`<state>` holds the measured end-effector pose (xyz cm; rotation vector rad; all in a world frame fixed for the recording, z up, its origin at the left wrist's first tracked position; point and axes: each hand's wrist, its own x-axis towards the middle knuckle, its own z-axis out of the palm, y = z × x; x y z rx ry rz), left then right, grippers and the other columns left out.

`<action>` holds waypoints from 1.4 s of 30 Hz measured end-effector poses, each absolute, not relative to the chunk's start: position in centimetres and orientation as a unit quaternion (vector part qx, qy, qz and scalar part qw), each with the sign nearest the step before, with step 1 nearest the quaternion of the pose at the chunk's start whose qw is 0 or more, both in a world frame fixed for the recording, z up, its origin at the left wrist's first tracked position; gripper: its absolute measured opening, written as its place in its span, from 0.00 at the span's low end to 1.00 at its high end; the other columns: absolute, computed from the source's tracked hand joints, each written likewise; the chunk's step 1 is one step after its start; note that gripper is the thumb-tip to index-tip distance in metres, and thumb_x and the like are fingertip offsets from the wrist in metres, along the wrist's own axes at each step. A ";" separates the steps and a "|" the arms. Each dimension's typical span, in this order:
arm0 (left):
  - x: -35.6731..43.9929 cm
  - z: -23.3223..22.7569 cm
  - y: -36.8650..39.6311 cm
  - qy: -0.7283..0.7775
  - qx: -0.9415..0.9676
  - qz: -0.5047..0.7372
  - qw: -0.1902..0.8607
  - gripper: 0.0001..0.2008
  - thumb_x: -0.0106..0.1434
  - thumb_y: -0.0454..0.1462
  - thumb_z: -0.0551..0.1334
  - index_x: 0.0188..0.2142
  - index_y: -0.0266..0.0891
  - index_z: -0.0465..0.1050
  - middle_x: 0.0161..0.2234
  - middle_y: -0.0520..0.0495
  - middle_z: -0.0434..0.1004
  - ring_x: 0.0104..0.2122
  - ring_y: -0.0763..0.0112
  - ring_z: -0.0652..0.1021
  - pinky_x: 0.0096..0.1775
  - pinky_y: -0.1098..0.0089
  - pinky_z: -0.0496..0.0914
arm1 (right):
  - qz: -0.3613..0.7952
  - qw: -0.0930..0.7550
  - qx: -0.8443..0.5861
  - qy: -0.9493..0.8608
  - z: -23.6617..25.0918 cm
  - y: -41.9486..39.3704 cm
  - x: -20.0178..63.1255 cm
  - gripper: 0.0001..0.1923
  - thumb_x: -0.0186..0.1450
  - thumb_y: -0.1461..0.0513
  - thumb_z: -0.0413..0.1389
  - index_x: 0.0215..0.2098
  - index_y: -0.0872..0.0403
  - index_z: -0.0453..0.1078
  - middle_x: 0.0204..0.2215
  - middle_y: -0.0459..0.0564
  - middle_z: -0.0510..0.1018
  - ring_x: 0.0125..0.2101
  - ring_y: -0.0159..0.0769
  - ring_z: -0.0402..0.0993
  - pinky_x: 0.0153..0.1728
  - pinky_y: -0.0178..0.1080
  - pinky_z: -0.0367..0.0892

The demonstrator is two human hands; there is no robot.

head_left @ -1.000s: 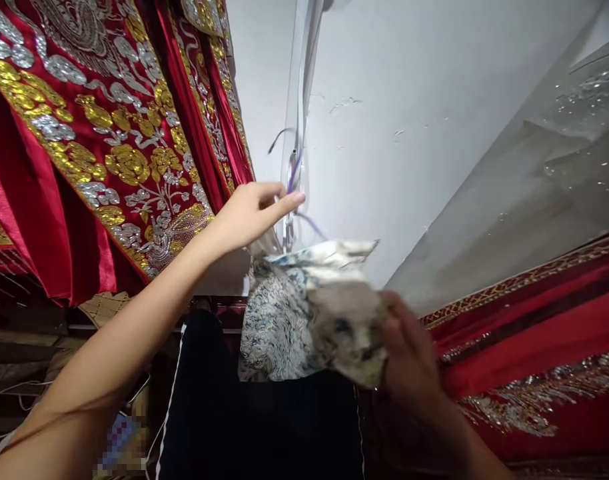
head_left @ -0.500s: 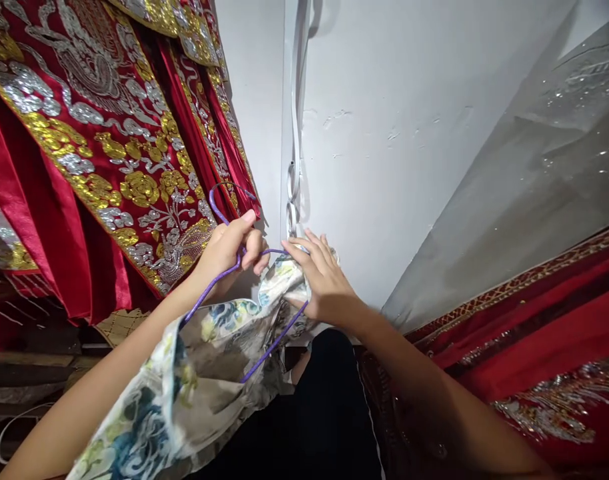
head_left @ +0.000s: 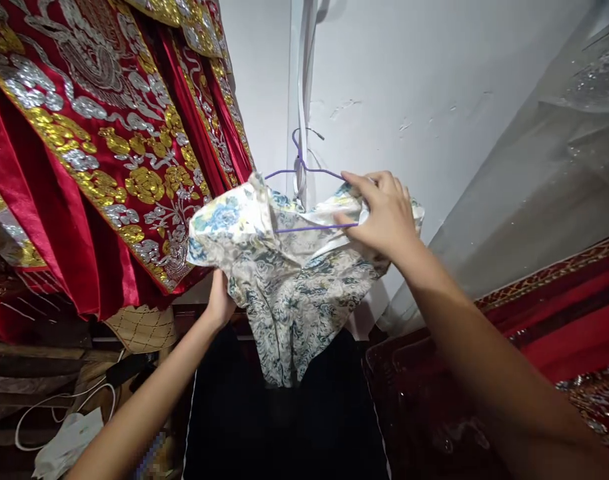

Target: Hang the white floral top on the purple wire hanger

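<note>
A floral shirt (head_left: 304, 293), white with blue and yellow-green print, hangs spread out on a purple clothes hanger (head_left: 314, 228). The hanger's hook points up toward the wall, and its bars show through the neck opening. My right hand (head_left: 384, 213) is closed over the shirt's right shoulder, thumb by the lower bar and index finger at the upper bar. Below the left shoulder, my left hand (head_left: 220, 299) reaches up against the fabric. Its fingers are hidden behind the shirt, so their grip does not show.
Red embroidered garments with gold and silver sequins (head_left: 139, 187) hang at left. White strips (head_left: 299, 80) run down the white wall (head_left: 394, 87). Clear plastic sheeting (head_left: 534, 180) covers the right side, above red fabric (head_left: 574, 347). A white cable (head_left: 22, 427) lies at lower left.
The shirt has gone from bunched and sideways to spread facing me, with the hanger's shoulders inside it. My left hand left the hanger's neck and moved below the shirt; my right hand moved right.
</note>
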<state>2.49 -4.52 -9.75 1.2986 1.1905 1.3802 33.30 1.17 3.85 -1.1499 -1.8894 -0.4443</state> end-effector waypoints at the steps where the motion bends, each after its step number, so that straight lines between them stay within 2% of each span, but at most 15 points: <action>1: 2.7 -11.6 -5.1 0.461 0.472 0.592 0.463 0.40 0.62 0.68 0.45 0.52 0.43 0.74 0.52 0.42 0.80 0.60 0.52 0.73 0.55 0.56 0.73 | -0.171 0.422 -0.468 -0.757 3.1 0.5 33.4 0.37 0.58 0.58 0.61 0.66 0.48 0.65 0.53 0.59 0.68 0.55 0.62 0.64 0.56 0.66 0.61; 5: 4.7 -16.4 -7.1 0.412 0.358 0.647 0.532 0.37 0.54 0.63 0.66 0.53 0.41 0.76 0.56 0.41 0.79 0.63 0.48 0.70 0.63 0.55 0.66 | -0.084 0.448 -0.469 -0.756 -0.8 -3.2 31.8 0.38 0.60 0.64 0.59 0.68 0.48 0.61 0.61 0.58 0.65 0.63 0.61 0.60 0.61 0.66 0.59; 8: 7.1 -17.0 -8.1 0.415 0.369 0.587 0.590 0.33 0.52 0.49 0.75 0.54 0.37 0.76 0.54 0.37 0.80 0.57 0.46 0.76 0.61 0.52 0.67 | 0.124 0.476 -0.391 -0.778 -3.5 -6.1 29.9 0.38 0.63 0.66 0.55 0.70 0.44 0.57 0.68 0.54 0.59 0.61 0.52 0.66 0.57 0.56 0.69; 10: 8.6 -16.8 -8.7 0.414 0.349 0.578 0.610 0.32 0.53 0.44 0.76 0.56 0.38 0.75 0.54 0.37 0.79 0.56 0.48 0.78 0.60 0.53 0.68 | 0.286 0.480 -0.332 -0.760 -5.3 -7.8 29.1 0.35 0.65 0.63 0.57 0.70 0.43 0.57 0.67 0.55 0.62 0.54 0.47 0.73 0.49 0.48 0.76; 13: 10.0 -16.5 -9.6 0.422 0.270 0.601 0.623 0.34 0.53 0.42 0.76 0.58 0.39 0.72 0.54 0.39 0.80 0.55 0.50 0.78 0.61 0.54 0.68 | 0.404 0.589 -0.344 -0.610 -9.2 -9.4 28.4 0.21 0.67 0.55 0.59 0.57 0.48 0.70 0.46 0.53 0.79 0.39 0.39 0.78 0.37 0.40 0.76; 15: 10.2 -16.3 -10.4 0.418 0.239 0.606 0.633 0.34 0.53 0.42 0.76 0.58 0.38 0.73 0.51 0.39 0.82 0.53 0.50 0.80 0.60 0.54 0.69 | 0.430 0.635 -0.415 -0.490 -12.6 -9.7 28.0 0.15 0.67 0.49 0.58 0.42 0.51 0.73 0.29 0.48 0.76 0.27 0.33 0.72 0.26 0.35 0.69; 17: 10.2 -16.0 -11.1 0.409 0.238 0.610 0.636 0.34 0.52 0.41 0.76 0.58 0.37 0.73 0.50 0.38 0.82 0.52 0.50 0.81 0.59 0.54 0.71 | 0.506 0.558 -0.481 -0.448 -15.6 -9.8 27.2 0.24 0.66 0.41 0.55 0.31 0.53 0.71 0.21 0.48 0.72 0.19 0.31 0.65 0.18 0.35 0.59; 19: 10.0 -15.6 -11.8 0.400 0.251 0.605 0.641 0.34 0.53 0.42 0.76 0.58 0.35 0.72 0.51 0.37 0.82 0.51 0.50 0.81 0.58 0.54 0.72 | 0.574 0.481 -0.485 -0.451 -17.5 -9.9 26.1 0.29 0.65 0.38 0.51 0.28 0.53 0.68 0.18 0.47 0.70 0.17 0.31 0.62 0.17 0.36 0.54; 26: 9.5 -16.5 -12.1 0.420 0.246 0.658 0.575 0.28 0.58 0.43 0.73 0.56 0.40 0.73 0.52 0.39 0.80 0.55 0.54 0.79 0.58 0.58 0.71 | 0.561 0.513 -0.452 -0.468 -16.3 -10.7 24.9 0.19 0.64 0.47 0.55 0.24 0.51 0.61 0.16 0.40 0.60 0.18 0.28 0.54 0.20 0.34 0.49; 28: 9.4 -17.4 -11.7 0.464 0.238 0.702 0.486 0.28 0.58 0.44 0.73 0.56 0.39 0.73 0.53 0.39 0.79 0.56 0.53 0.77 0.58 0.58 0.71 | 0.549 0.511 -0.469 -0.466 -16.5 -10.9 25.2 0.17 0.64 0.51 0.55 0.24 0.51 0.60 0.16 0.40 0.61 0.18 0.28 0.54 0.20 0.34 0.49; 31: 10.0 -19.0 -11.5 0.517 0.270 0.773 0.249 0.33 0.57 0.42 0.74 0.60 0.43 0.67 0.60 0.40 0.71 0.62 0.55 0.71 0.62 0.59 0.65 | 0.540 0.497 -0.483 -0.478 -17.3 -11.2 25.3 0.15 0.64 0.55 0.53 0.22 0.51 0.59 0.16 0.41 0.63 0.18 0.28 0.56 0.21 0.35 0.50; 33: 11.2 -19.9 -12.0 0.525 0.344 0.760 0.166 0.33 0.57 0.40 0.73 0.60 0.45 0.66 0.63 0.41 0.66 0.63 0.57 0.68 0.63 0.61 0.63 | 0.550 0.475 -0.477 -0.495 -17.6 -11.4 25.0 0.15 0.65 0.55 0.53 0.22 0.52 0.61 0.15 0.42 0.65 0.17 0.28 0.57 0.21 0.35 0.51; 37: 14.2 -20.8 -13.5 0.491 0.475 0.661 0.310 0.13 0.69 0.42 0.62 0.50 0.41 0.73 0.49 0.42 0.75 0.50 0.62 0.76 0.53 0.64 0.69 | 0.542 0.444 -0.473 -0.534 -16.5 -11.6 24.2 0.15 0.67 0.56 0.51 0.23 0.52 0.65 0.11 0.40 0.64 0.14 0.29 0.57 0.21 0.35 0.53; 40: 14.6 -20.0 -13.7 0.458 0.501 0.620 0.393 0.12 0.73 0.44 0.56 0.42 0.40 0.72 0.34 0.48 0.73 0.37 0.67 0.75 0.42 0.68 0.69 | 0.485 0.427 -0.485 -0.589 -14.4 -11.6 24.1 0.17 0.67 0.57 0.51 0.21 0.53 0.66 0.11 0.42 0.67 0.16 0.29 0.61 0.22 0.34 0.57; 42: 14.1 -19.1 -13.5 0.441 0.538 0.599 0.396 0.12 0.73 0.44 0.55 0.39 0.40 0.70 0.33 0.49 0.70 0.35 0.68 0.73 0.41 0.69 0.67 | 0.471 0.416 -0.482 -0.611 -12.9 -11.4 24.2 0.18 0.68 0.57 0.51 0.21 0.53 0.67 0.13 0.43 0.68 0.17 0.29 0.63 0.23 0.34 0.58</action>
